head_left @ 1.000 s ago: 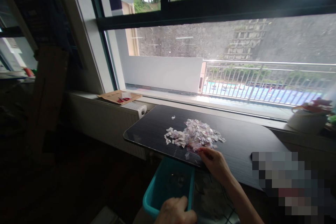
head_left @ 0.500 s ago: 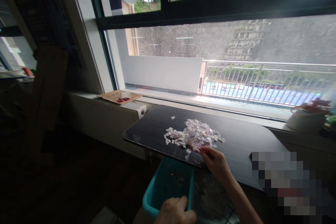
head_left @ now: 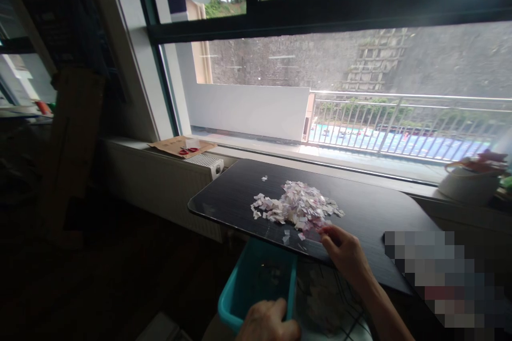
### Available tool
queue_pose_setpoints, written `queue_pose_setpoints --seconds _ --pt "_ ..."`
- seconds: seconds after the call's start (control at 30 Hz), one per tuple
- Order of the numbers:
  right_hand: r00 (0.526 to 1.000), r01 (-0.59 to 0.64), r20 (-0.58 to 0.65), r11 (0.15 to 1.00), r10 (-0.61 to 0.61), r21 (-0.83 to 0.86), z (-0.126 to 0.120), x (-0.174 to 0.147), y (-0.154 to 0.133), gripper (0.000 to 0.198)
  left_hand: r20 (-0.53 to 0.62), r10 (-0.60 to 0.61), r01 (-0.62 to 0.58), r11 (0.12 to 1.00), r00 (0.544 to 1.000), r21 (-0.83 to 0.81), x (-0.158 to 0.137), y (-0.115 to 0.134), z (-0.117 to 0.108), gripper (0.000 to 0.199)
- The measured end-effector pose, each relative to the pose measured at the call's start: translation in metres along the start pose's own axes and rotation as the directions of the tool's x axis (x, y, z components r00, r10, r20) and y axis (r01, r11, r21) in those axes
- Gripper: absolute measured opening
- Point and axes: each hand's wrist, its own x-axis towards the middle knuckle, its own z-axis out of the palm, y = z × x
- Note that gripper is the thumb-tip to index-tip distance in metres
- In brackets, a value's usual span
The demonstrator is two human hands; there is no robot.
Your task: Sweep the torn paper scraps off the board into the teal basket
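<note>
A heap of small white and pinkish paper scraps [head_left: 302,202] lies on the dark table [head_left: 372,213], with a few loose bits at its near edge. My right hand [head_left: 346,250] is at the heap's near right side, thumb and fingers pinched together by the outermost scraps; what is between the fingertips is too small to make out. Below the table's front edge is a teal plastic bin [head_left: 232,290], tilted in view, with some indistinct small bits inside. My left hand [head_left: 268,322] is closed over the bin's near rim.
Red-handled scissors [head_left: 188,150] lie on brown paper [head_left: 166,145] on the sill above a radiator [head_left: 160,181]. A pale pot [head_left: 466,184] stands on the sill at right. A pixelated patch covers the table's right end. A large window runs behind the table.
My right hand has moved a little to the right along the heap's near edge, and a few scraps there have shifted. My left hand stays on the bin.
</note>
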Motion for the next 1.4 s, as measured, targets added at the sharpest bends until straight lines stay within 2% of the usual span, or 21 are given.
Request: queue_pose_setpoints --seconds 0.2,0.37,0.43,0.53,0.6,0.8,1.0,1.2,1.33,1.4 --pt "0.998 -0.062 0.011 0.998 0.062 -0.022 -0.028 -0.021 0.007 0.026 -0.074 0.001 -0.004 0.999 0.997 -0.045 -0.002 -0.003 0.004 0.034" --pt "0.998 -0.044 0.049 0.999 0.046 -0.024 -0.041 -0.042 0.006 0.026 -0.090 0.023 -0.028 0.998 0.996 -0.055 -0.004 -0.003 0.001 0.021" --pt "0.998 -0.051 0.026 0.998 0.051 -0.027 -0.042 -0.044 0.003 0.027 -0.118 0.019 -0.025 0.998 0.993 -0.055 -0.004 -0.003 0.000 0.014" --pt "0.999 -0.045 -0.008 0.999 0.045 -0.021 -0.032 -0.037 -0.003 0.031 -0.106 0.018 -0.024 0.998 0.994 -0.062 -0.004 -0.002 0.001 0.023" --pt "1.000 0.006 0.020 1.000 -0.006 0.005 -0.018 -0.028 -0.006 0.033 -0.070 0.016 -0.020 0.999 0.997 -0.049 -0.003 -0.001 0.004 0.030" --pt "0.982 0.168 0.087 0.986 -0.167 -0.014 0.017 -0.006 -0.012 0.036 -0.018 -0.009 0.010 1.000 1.000 0.020 0.001 -0.002 0.011 0.027" --pt "0.959 0.205 0.181 0.975 -0.218 0.088 0.017 -0.023 -0.014 0.034 0.045 0.018 -0.019 1.000 0.999 0.022 0.001 -0.003 0.007 0.026" --pt "0.976 0.182 0.109 0.981 -0.189 0.067 0.014 -0.029 -0.012 0.032 0.010 -0.016 0.016 1.000 1.000 0.012 0.000 -0.002 0.006 0.028" --pt "0.963 0.195 0.173 0.977 -0.209 0.089 0.017 -0.028 -0.019 0.033 0.080 -0.014 0.011 0.999 0.997 0.039 0.005 0.000 0.003 0.022" --pt "0.961 0.213 0.164 0.974 -0.224 0.082 0.018 -0.025 -0.022 0.033 0.097 -0.007 0.003 0.999 0.995 0.039 0.006 0.000 0.002 0.022"
